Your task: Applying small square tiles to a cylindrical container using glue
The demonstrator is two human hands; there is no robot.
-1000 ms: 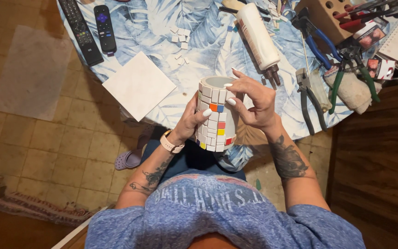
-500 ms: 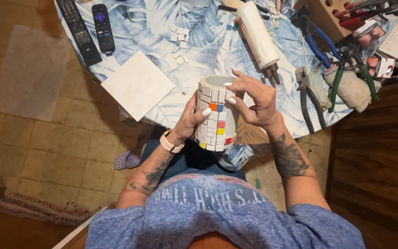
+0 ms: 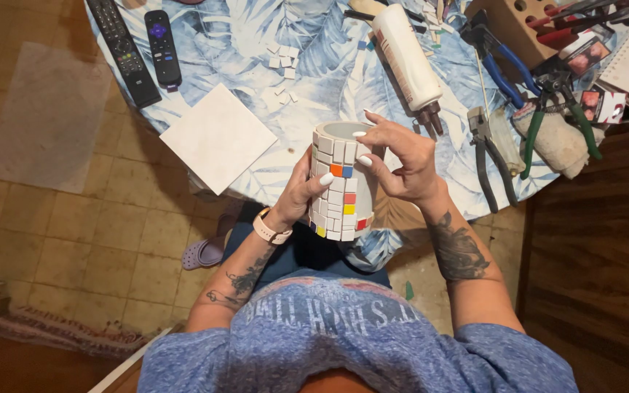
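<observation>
I am looking straight down on 2 bare hands working over my lap, just off the near edge of the table [image 3: 314, 73], which carries a blue leaf-print cloth.

The left hand [image 3: 301, 191] has its grip wrapped around the side of a grey cylindrical pot [image 3: 341, 182], thumb across the front, so that grip is closed on the pot. The pot is covered in small square tiles, mostly white with a few orange, blue, red and yellow ones, and it is tilted with its open top pointing up toward the table. It hangs in the air between the 2 hands, touching no surface that I can see.

The right hand [image 3: 402, 161] sits against the pot's upper right side. Its fingertips [image 3: 365, 161] press on the tiles near the rim, with 1 finger lying over the rim; this grip is narrow, resting on the pot rather than circling it. I cannot tell if a loose tile sits under the fingers.

On the table, a plain white square tile [image 3: 218, 137] lies near the edge, left of the pot. Small white tile chips [image 3: 283, 62] are scattered beyond it. A white glue bottle [image 3: 407, 58] lies on its side, nozzle toward me. 2 remote controls [image 3: 143, 47] lie at the far left, and pliers [image 3: 483, 149] with other hand tools sit to the right.
</observation>
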